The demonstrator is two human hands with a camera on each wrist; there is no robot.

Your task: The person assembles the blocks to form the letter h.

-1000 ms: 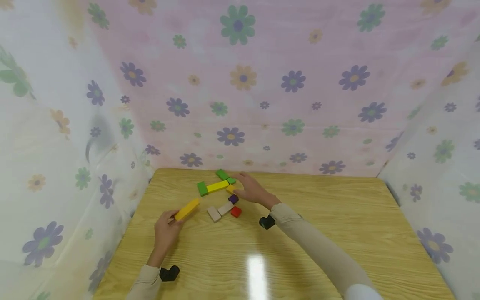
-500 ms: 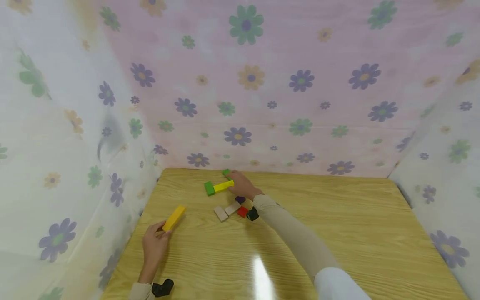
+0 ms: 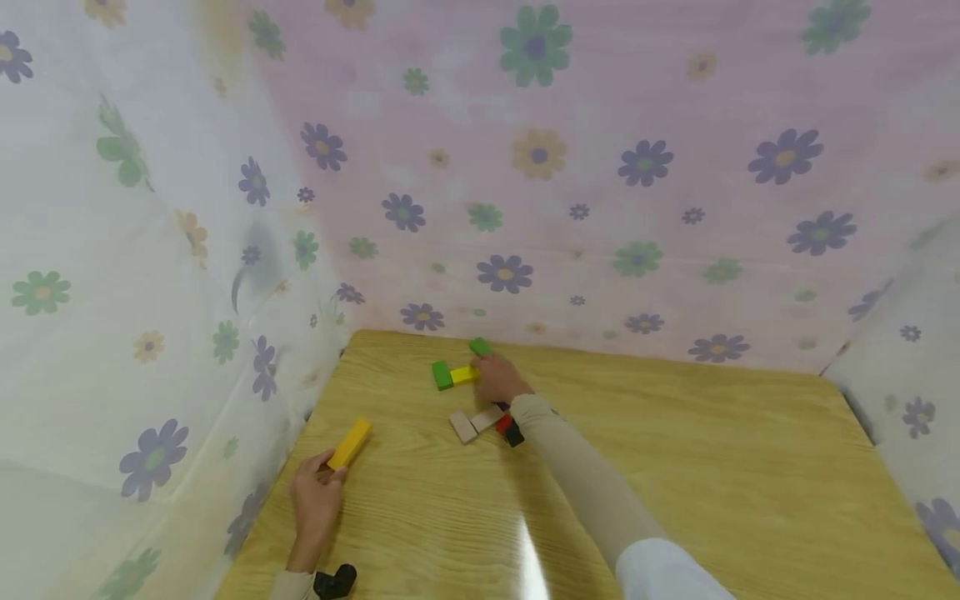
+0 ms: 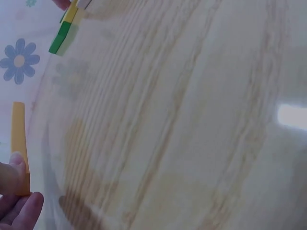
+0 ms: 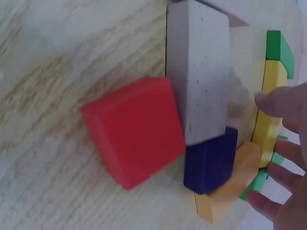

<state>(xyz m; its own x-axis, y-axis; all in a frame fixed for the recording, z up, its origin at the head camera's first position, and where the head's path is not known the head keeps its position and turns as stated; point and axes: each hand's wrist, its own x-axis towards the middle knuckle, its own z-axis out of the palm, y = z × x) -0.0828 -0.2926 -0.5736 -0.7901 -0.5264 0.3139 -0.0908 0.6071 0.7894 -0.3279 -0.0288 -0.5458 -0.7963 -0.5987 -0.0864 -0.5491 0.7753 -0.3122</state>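
Note:
My left hand (image 3: 317, 496) pinches an orange-yellow long block (image 3: 350, 444) by its near end, over the table's left side. In the left wrist view, the thumb lies on that block (image 4: 19, 134). My right hand (image 3: 501, 379) reaches over the group of blocks at the back, partly hiding them. In the right wrist view, its fingers are spread beside a yellow block (image 5: 265, 139), and the thumb overlaps that block's edge. Green blocks (image 5: 278, 50) adjoin the yellow one at its ends. An orange block (image 5: 230, 184) and a dark blue block (image 5: 211, 163) lie nearby.
Two pale wood blocks (image 3: 462, 427) and a red block (image 5: 139, 134) lie in front of the right hand. Flowered cloth (image 3: 540, 225) walls the wooden table (image 3: 675, 467) at the back and sides. Black pieces (image 3: 335, 581) sit at the wrists.
The left hand has drawn the orange-yellow block back, away from the group. The right hand has moved further over the blocks. The head view has shifted, carrying the scene rightward.

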